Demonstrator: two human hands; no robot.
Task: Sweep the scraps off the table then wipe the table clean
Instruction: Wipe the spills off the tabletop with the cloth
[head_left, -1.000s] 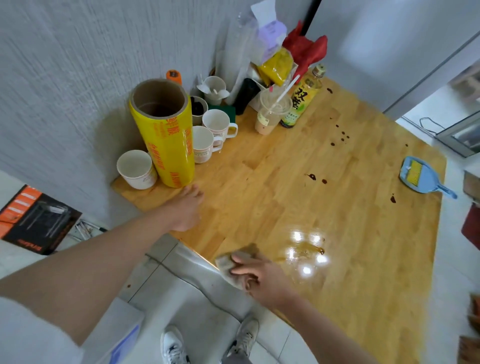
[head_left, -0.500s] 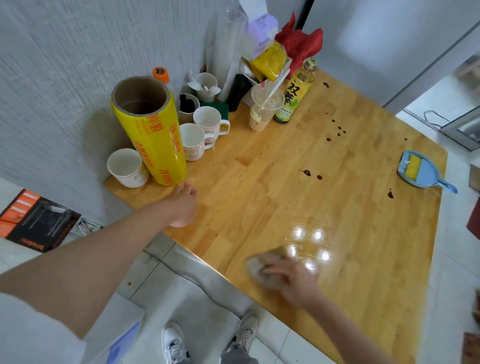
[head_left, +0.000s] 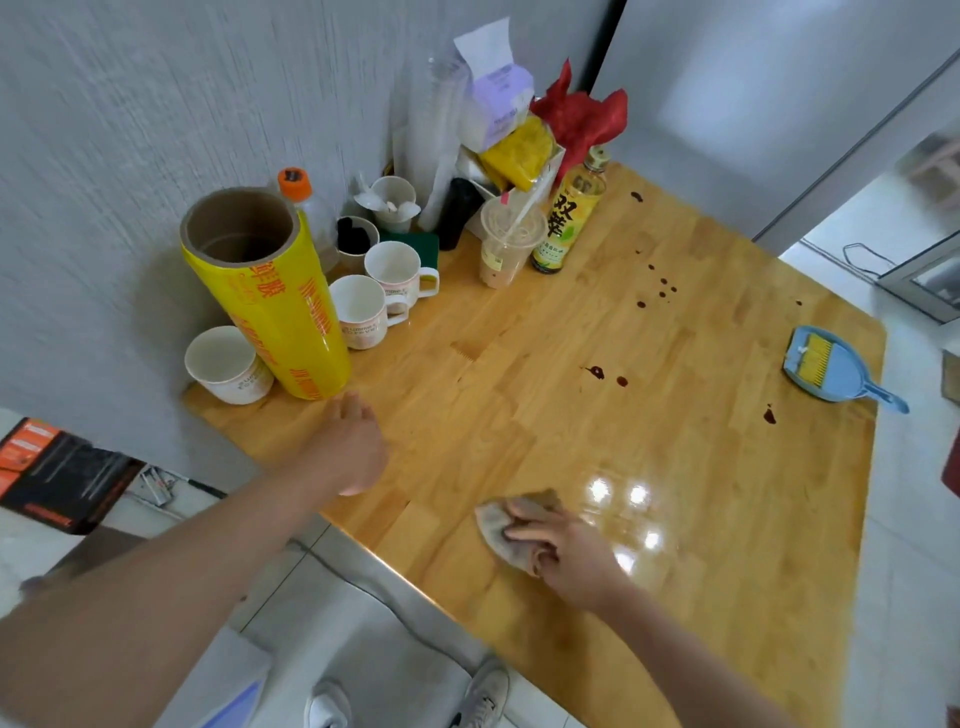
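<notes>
Both hands are on the table (head_left: 519, 332): my right hand (head_left: 566, 556) presses a crumpled cloth (head_left: 496, 522) near the near edge, fingers curled over it, while my left hand (head_left: 350, 452) rests nearby, whether flat or curled I cannot tell. Dark spots (head_left: 595, 371) (several, scattered) dot mid-surface. A blue dustpan (head_left: 831, 371) lies at the right edge.

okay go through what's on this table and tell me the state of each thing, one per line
Table: dark spots unwiped, near part glossy.
Cloth: pressed flat under the right hand.
Left hand: resting on the table, holding nothing.
Dustpan: lying flat, brush inside.
Mugs: upright, empty.
Yellow roll: standing upright.
</notes>
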